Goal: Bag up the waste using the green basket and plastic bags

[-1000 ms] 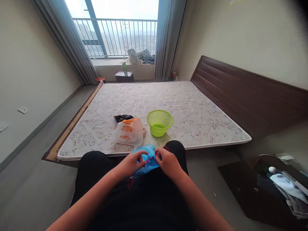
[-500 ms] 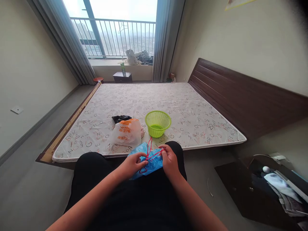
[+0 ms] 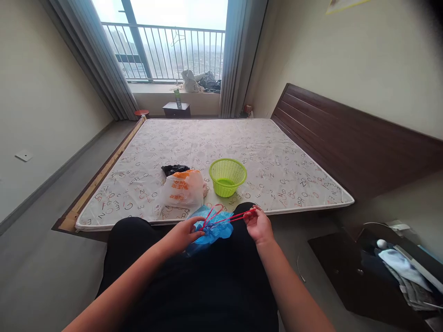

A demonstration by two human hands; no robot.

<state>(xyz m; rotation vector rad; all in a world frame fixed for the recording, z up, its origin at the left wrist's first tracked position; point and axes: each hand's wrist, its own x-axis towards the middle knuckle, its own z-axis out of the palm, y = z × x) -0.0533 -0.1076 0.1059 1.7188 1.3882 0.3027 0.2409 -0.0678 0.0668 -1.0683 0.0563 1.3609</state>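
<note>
A blue plastic bag (image 3: pixel 216 233) with a red drawstring (image 3: pixel 237 216) lies over my lap, its mouth gathered into folds. My left hand (image 3: pixel 185 234) pinches the bunched neck of the bag on its left side. Out to the right, my right hand (image 3: pixel 259 224) grips the drawstring, which runs taut from the bag. Another red loop stands up from the gathered neck. Just beyond the bag, a green plastic basket (image 3: pixel 227 189) and a white plastic bag with orange print (image 3: pixel 183 191) sit on the mattress (image 3: pixel 277 157).
A black plastic bag (image 3: pixel 175 170) lies behind the white one. The mattress edge runs just past my knees. At right stands a dark low cabinet (image 3: pixel 332 267) with cloth and small items beside it. A dark headboard (image 3: pixel 328 115) borders the bed's right side.
My right hand has moved right, drawing the red string out straight from the bag. The bag's mouth has bunched tighter, while my left hand stays on its neck.
</note>
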